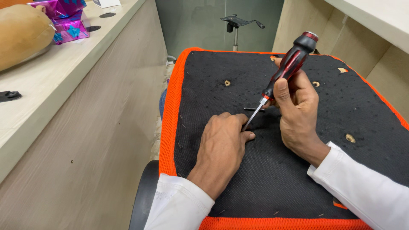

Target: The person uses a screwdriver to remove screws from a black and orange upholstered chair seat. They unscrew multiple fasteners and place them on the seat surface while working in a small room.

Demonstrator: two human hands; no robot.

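**Screwdriver on upturned seat base**

Wooden counters are flanking an upturned chair seat (pixel 298 179): black felt-like underside, fuzzy and flecked, orange mesh wrapping around the edge, staples showing along the border, and I'm seeing several round bolt holes (pixel 349 138).

Right hand (pixel 298 115) is wrapping tight around the screwdriver (pixel 281 74), fingers fully curled on the lower grip. Handle is glossy red and black, ribbed, with a rounded cap. Steel shaft is slanting down-left, and its tip is sitting right at the left hand's fingertips.

Left hand (pixel 221 147) is lying on the fabric, fingers bent and pinching at the tip; what it's pinching is hidden, so I can't tell.

Small dark bolt (pixel 251 109) is lying loose on the felt just beyond the left hand, beside the shaft.
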